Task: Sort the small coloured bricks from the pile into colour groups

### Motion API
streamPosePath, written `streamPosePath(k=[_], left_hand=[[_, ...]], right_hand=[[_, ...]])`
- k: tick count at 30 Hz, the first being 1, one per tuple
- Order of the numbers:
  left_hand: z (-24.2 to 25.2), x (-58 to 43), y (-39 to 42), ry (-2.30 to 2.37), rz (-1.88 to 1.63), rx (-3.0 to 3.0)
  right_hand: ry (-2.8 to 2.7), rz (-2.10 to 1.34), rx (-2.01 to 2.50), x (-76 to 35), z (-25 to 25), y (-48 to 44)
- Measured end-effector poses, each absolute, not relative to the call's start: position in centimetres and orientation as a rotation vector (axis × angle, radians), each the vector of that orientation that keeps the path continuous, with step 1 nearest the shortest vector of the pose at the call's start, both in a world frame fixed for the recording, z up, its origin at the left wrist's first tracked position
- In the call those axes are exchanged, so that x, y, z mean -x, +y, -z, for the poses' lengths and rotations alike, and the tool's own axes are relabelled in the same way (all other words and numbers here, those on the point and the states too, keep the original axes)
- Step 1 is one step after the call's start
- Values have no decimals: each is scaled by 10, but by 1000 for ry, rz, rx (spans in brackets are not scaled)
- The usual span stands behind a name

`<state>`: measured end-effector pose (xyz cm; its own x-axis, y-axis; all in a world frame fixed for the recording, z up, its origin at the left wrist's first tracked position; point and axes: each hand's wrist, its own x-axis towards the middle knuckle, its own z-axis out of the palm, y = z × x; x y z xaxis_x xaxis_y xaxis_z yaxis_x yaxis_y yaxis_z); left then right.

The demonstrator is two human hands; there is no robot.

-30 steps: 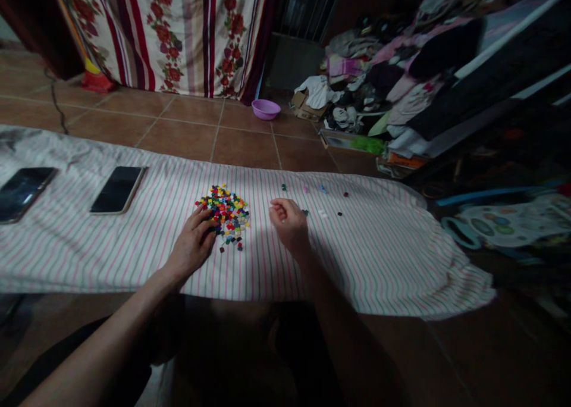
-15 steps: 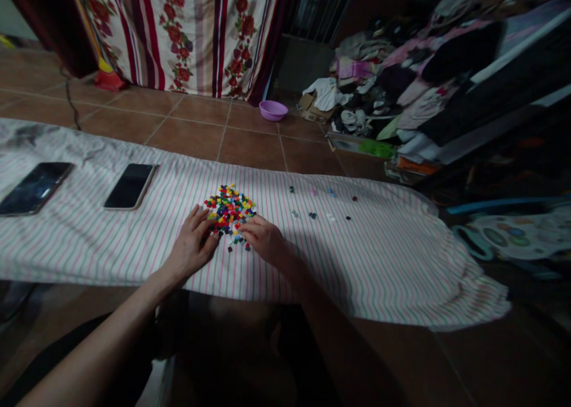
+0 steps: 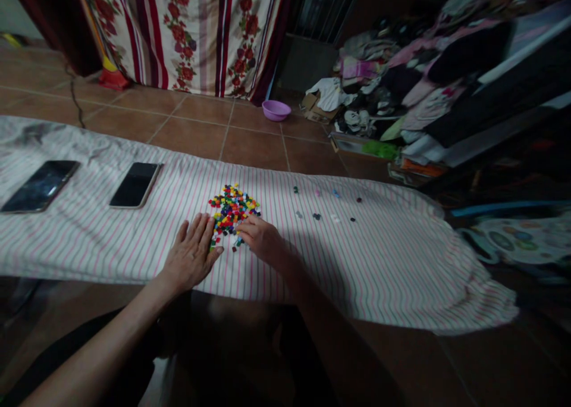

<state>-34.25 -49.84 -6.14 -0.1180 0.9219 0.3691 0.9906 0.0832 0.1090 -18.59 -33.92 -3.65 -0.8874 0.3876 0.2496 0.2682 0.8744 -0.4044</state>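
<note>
A pile of tiny multicoloured plastic pieces (image 3: 232, 207), too small to name exactly, lies on a striped cloth (image 3: 392, 264). My left hand (image 3: 191, 253) rests flat on the cloth at the pile's left edge, its fingers stretched out and holding nothing. At the pile's lower right, my right hand (image 3: 263, 240) has its fingers bent and pressed together among the pieces; whatever is between the fingertips is hidden. Right of the pile, small same-coloured groups sit in two rows, among them green pieces (image 3: 295, 190), blue pieces (image 3: 336, 193), dark grey pieces (image 3: 316, 216) and white pieces (image 3: 335, 218).
Two phones lie on the cloth at left, a larger one (image 3: 41, 187) and a smaller one (image 3: 135, 185). Beyond the cloth's far edge, a purple basin (image 3: 276, 110) stands on the tiled floor near a floral curtain (image 3: 203, 38). Heaped clothes (image 3: 330, 94) fill the right background.
My left hand has drawn back slightly from the pile and flattened, its fingers straighter. My right hand stays at the pile's right side. The view has shifted a little.
</note>
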Motion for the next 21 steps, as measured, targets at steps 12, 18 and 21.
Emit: streamPosePath(k=[12, 18, 21], left_hand=[[55, 335, -489, -2194, 419, 1914], [57, 334, -486, -2193, 494, 1877], [57, 332, -483, -2212, 530, 1853]], right_hand=[[-2641, -578, 456, 192, 31, -343], [-2490, -739, 468, 191, 32, -343], [-2429, -817, 514, 191, 34, -343]])
